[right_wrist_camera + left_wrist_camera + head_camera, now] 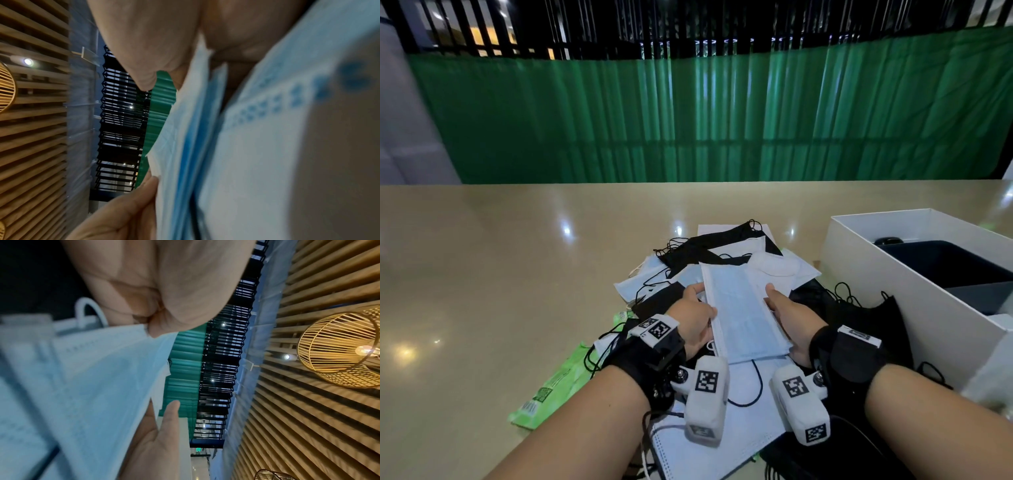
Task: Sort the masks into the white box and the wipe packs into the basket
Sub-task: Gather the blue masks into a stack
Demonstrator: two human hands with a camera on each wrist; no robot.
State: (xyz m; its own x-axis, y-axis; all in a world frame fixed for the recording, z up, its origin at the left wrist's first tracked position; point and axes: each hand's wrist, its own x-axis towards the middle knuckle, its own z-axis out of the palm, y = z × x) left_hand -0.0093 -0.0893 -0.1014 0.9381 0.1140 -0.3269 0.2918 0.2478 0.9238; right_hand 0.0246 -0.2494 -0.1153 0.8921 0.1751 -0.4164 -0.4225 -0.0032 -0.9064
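The left hand [697, 320] grips the left edge of a stack of light blue masks [744, 313], thumb on top and fingers curled beneath; the right hand [789, 320] clasps the opposite edge the same way, so the stack is held between both palms just above the heap. Under and around it lie more masks [722, 251], black, white and blue, their ear loops tangled across one another. A green wipe pack [551, 390] sits at the heap's left edge, partly under black loops. To the right stands the white box [914, 294], open, with a dark container inside it; no basket can be made out with certainty.

The main risk, as I judge it, is snagging: a loop from the pile could catch on the lifted stack and drag other masks, or the wipe pack, along. The stack is loose, too, so uneven pressure could let the lower masks slide out on the way to the box.
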